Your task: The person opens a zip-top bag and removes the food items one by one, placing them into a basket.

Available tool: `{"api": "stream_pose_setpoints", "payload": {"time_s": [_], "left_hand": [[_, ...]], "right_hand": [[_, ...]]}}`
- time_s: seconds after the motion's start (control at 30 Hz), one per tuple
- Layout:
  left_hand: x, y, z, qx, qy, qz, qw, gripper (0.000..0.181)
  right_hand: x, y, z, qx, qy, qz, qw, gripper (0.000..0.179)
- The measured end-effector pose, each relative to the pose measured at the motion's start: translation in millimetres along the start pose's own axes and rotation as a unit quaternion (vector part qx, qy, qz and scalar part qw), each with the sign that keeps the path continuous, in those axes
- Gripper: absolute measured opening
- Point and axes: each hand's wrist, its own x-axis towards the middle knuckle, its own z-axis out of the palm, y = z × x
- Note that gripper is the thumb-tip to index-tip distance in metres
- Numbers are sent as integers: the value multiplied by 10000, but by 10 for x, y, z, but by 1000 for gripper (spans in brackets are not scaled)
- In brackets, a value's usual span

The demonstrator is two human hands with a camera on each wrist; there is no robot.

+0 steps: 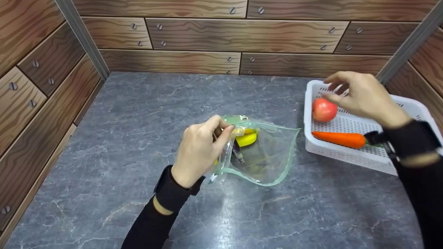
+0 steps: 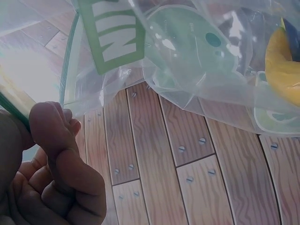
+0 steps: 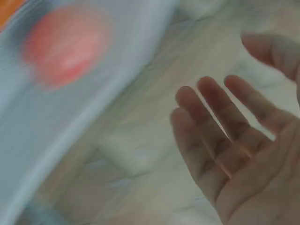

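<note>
My left hand (image 1: pixel 202 148) pinches the rim of a clear zip bag (image 1: pixel 273 166) between thumb and fingers. The bag has green edges, and its mouth gapes toward the right. Inside lie a yellow banana (image 1: pixel 247 139) and a dark purple thing like an eggplant (image 1: pixel 237 150), partly covered by the bag. In the left wrist view, green print shows on the plastic (image 2: pixel 197 51). Over the white basket (image 1: pixel 349 159) my right hand (image 1: pixel 367 97) hovers with fingers loosely bent and nothing held. A red apple (image 1: pixel 324 110) is just below its thumb, and an orange carrot (image 1: pixel 341 139) lies nearer me.
The basket has perforated sides and stands at the right of the grey marbled table (image 1: pixel 131 138). Wood-patterned panels (image 1: pixel 193 34) wall in the back and both sides, with grey metal posts (image 1: pixel 88 38) at the corners.
</note>
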Motion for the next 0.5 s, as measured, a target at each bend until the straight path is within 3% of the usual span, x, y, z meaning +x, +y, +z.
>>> {"api": "stream_pose_setpoints", "payload": {"time_s": [0.07, 0.13, 0.2, 0.33, 0.5], "left_hand": [[1, 1, -3, 13, 20, 15, 10000, 13], [2, 2, -6, 17, 53, 28, 10000, 12], [0, 5, -8, 0, 79, 30, 10000, 12], [-7, 20, -6, -13, 107, 25, 9999, 12], [-5, 29, 6, -6, 133, 40, 9999, 12]], "right_hand": [[-132, -439, -82, 104, 638, -759, 9950, 23], [-266, -847, -91, 270, 1011, -1521, 9828, 17], [-380, -1183, -36, 299, 1040, -2248, 9684, 17], [-502, -1637, 244, 72, 551, -2932, 9544, 21], [-428, -1872, 639, -977, -467, -2741, 9556, 25]]}}
